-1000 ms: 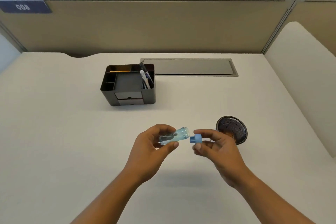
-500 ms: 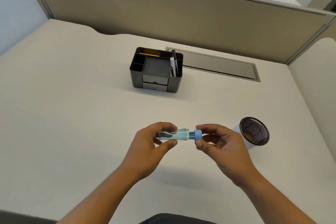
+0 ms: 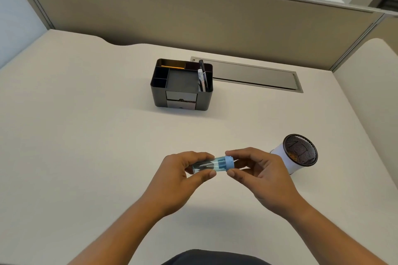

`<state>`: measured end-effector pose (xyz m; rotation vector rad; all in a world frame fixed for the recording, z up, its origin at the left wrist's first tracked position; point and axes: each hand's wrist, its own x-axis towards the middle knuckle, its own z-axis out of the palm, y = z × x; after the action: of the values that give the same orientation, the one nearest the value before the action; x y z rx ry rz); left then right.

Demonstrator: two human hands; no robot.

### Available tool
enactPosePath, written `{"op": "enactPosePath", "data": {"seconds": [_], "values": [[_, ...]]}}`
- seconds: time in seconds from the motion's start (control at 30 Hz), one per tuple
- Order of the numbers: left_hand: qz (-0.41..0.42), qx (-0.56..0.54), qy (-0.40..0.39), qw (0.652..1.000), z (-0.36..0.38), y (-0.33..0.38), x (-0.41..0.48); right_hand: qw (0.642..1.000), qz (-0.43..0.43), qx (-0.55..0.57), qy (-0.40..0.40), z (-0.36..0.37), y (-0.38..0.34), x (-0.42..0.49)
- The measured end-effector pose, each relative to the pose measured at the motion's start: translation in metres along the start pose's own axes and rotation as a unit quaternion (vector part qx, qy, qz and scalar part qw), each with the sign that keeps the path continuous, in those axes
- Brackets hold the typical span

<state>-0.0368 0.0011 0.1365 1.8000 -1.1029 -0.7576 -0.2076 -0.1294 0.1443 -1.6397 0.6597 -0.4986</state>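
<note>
A small clear blue tube (image 3: 207, 166) lies level above the desk, with dark thin items inside. My left hand (image 3: 178, 176) grips its body between thumb and fingers. A light blue cap (image 3: 229, 163) sits on the tube's right end. My right hand (image 3: 261, 172) pinches that cap with thumb below and fingers above. Both hands hover over the near middle of the cream desk (image 3: 86, 135).
A black desk organiser (image 3: 182, 85) with pens and a pencil stands behind the hands. A mesh pen cup (image 3: 298, 154) with a white side lies tipped to the right. A grey cable hatch (image 3: 254, 75) runs along the back. Beige partitions (image 3: 193, 17) wall the desk.
The cap was apart from the tube's mouth a second ago; now it sits on the tube's end. The camera has tilted down and shifted.
</note>
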Motion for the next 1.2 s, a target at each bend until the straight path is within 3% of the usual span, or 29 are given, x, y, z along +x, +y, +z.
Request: {"op": "enactPosePath", "data": {"seconds": [0.37, 0.73, 0.97, 1.03, 1.13, 1.2], "values": [[0.098, 0.046, 0.052, 0.993, -0.004, 0.01, 0.003, 0.995, -0.065, -0.071, -0.016, -0.004, -0.008, 0.01], [0.103, 0.05, 0.066, 0.991, -0.008, 0.013, 0.012, 0.987, -0.119, -0.105, -0.021, -0.007, -0.014, 0.022], [0.077, 0.041, 0.077, 0.993, -0.011, 0.019, 0.046, 0.992, -0.015, 0.09, 0.086, -0.009, 0.005, 0.031], [0.071, 0.035, 0.095, 0.992, -0.018, 0.016, 0.061, 0.994, 0.033, 0.031, 0.097, -0.006, 0.025, 0.029], [0.054, 0.071, 0.111, 0.99, -0.033, 0.009, 0.089, 0.991, 0.086, -0.093, 0.047, -0.004, 0.062, 0.021], [0.047, 0.092, 0.118, 0.988, -0.045, 0.004, 0.109, 0.984, 0.129, -0.119, 0.015, -0.001, 0.081, 0.015]]}}
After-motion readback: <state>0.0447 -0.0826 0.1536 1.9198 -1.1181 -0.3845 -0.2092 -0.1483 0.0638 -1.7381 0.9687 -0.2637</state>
